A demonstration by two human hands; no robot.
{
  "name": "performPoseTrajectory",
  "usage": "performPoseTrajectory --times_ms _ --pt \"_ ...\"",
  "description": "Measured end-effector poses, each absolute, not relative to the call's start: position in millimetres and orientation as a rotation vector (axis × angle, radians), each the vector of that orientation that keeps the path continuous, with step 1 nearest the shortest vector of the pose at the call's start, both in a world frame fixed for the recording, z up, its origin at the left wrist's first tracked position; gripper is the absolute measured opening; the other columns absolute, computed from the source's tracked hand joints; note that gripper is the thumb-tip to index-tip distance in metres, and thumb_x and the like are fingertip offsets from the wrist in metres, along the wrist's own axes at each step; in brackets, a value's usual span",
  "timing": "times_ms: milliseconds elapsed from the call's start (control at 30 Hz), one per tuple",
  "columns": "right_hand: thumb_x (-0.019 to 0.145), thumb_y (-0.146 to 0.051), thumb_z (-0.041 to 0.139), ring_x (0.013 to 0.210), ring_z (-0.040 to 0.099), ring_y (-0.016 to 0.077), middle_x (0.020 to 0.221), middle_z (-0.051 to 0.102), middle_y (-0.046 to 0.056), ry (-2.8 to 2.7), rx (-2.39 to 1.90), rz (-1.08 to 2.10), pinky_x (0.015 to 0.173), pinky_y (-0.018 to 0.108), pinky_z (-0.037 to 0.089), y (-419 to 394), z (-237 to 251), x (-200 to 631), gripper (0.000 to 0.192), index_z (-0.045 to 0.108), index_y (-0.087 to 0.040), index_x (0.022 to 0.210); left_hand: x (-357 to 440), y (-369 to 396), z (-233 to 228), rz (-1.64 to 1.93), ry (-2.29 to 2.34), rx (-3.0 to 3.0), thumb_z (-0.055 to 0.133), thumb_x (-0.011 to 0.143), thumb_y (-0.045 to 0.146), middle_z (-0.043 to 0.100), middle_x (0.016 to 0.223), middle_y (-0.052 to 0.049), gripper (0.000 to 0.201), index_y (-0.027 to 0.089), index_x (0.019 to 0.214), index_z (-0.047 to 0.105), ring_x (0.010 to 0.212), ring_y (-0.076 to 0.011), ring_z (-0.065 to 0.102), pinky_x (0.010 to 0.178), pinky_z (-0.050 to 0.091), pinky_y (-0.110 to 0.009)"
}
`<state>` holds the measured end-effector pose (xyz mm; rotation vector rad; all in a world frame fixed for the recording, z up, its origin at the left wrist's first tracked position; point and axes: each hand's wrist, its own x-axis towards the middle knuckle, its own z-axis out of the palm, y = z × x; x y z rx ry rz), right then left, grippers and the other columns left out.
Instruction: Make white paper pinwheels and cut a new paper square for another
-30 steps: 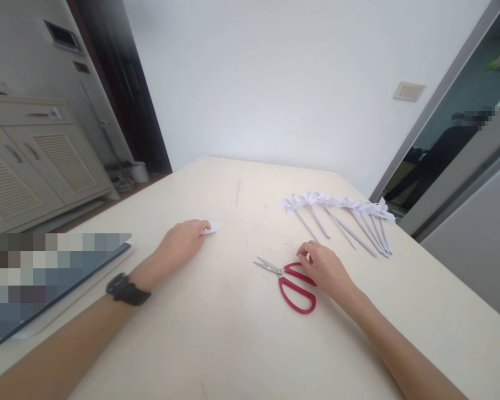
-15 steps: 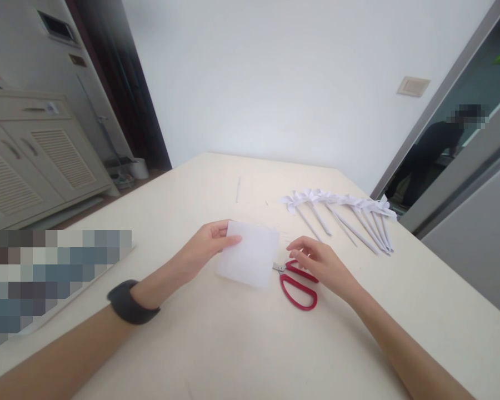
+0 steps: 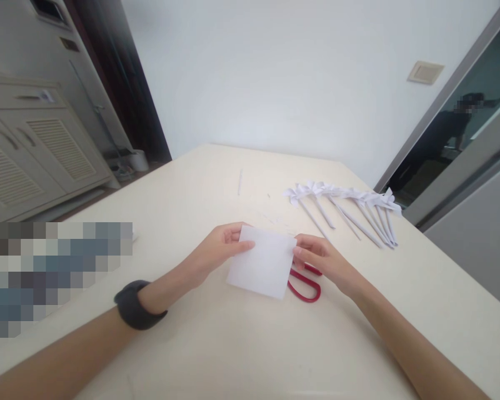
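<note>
A white square of paper (image 3: 263,268) is held above the cream table (image 3: 216,344). My left hand (image 3: 216,253) pinches its upper left edge, and my right hand (image 3: 323,261) grips its upper right edge. Red-handled scissors (image 3: 306,286) lie on the table under the paper's right side, with only the handles showing. A black watch sits on my left wrist.
Several white paper pinwheels on thin sticks (image 3: 350,208) lie in a row at the back right. A single thin stick (image 3: 240,181) lies farther back. A blurred flat object (image 3: 54,272) rests at the left edge. A cabinet (image 3: 29,150) stands to the left.
My left hand brought a white paper from the left to the middle, over the scissors' blades. My right hand left the scissors and took the paper's right edge.
</note>
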<state>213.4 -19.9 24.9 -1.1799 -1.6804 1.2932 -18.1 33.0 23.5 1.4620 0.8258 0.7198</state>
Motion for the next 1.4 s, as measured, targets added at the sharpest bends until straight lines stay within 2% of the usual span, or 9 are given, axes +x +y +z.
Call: performPoseTrajectory --times_ms 133,333,567,800,1400 --pt "0.087 -0.034 0.048 0.057 0.039 0.0087 0.063 0.046 -0.002 -1.642 -1.189 1.315 0.048 0.021 0.023 -18.4 21.8 212.2 0.019 0.055 -0.017 0.083 -14.4 28.6 26.5 0.701 0.826 1.462 0.062 0.075 0.028 0.068 0.09 -0.005 0.027 0.017 0.1 0.06 0.081 -0.0187 0.061 0.07 0.044 -0.027" --pt "0.085 -0.035 0.05 0.061 0.044 0.0109 0.067 0.05 0.0 -1.611 -1.167 1.301 0.052 0.022 0.03 -16.9 20.2 211.7 0.019 0.057 -0.017 0.082 -12.0 25.3 29.0 0.699 0.849 1.486 0.062 0.074 0.028 0.066 0.087 -0.005 0.023 0.017 0.094 0.06 0.079 -0.019 0.061 0.067 0.044 -0.027" --pt "0.085 -0.034 0.05 0.06 0.043 0.0105 0.066 0.049 -0.001 -1.6 -1.176 1.31 0.051 0.022 0.027 -16.3 18.5 212.0 0.019 0.058 -0.017 0.083 -13.2 28.4 23.5 0.715 0.822 1.526 0.061 0.074 0.028 0.066 0.089 -0.004 0.027 0.02 0.1 0.058 0.08 -0.0187 0.062 0.067 0.046 -0.026" --pt "0.084 -0.035 0.051 0.058 0.042 0.01 0.062 0.048 -0.002 -1.597 -1.202 1.313 0.049 0.021 0.025 -16.4 17.5 212.8 0.019 0.058 -0.017 0.083 -13.2 26.3 32.5 0.657 0.865 1.549 0.058 0.076 0.024 0.065 0.079 -0.002 0.029 0.022 0.105 0.054 0.072 -0.0175 0.062 0.061 0.046 -0.024" --pt "0.085 -0.036 0.05 0.058 0.042 0.0104 0.062 0.048 -0.002 -1.594 -1.233 1.313 0.052 0.023 0.027 -15.4 15.1 213.0 0.02 0.056 -0.018 0.081 -14.5 27.3 30.7 0.646 0.843 1.56 0.059 0.075 0.027 0.065 0.081 -0.001 0.028 0.023 0.103 0.054 0.072 -0.0168 0.062 0.06 0.046 -0.024"
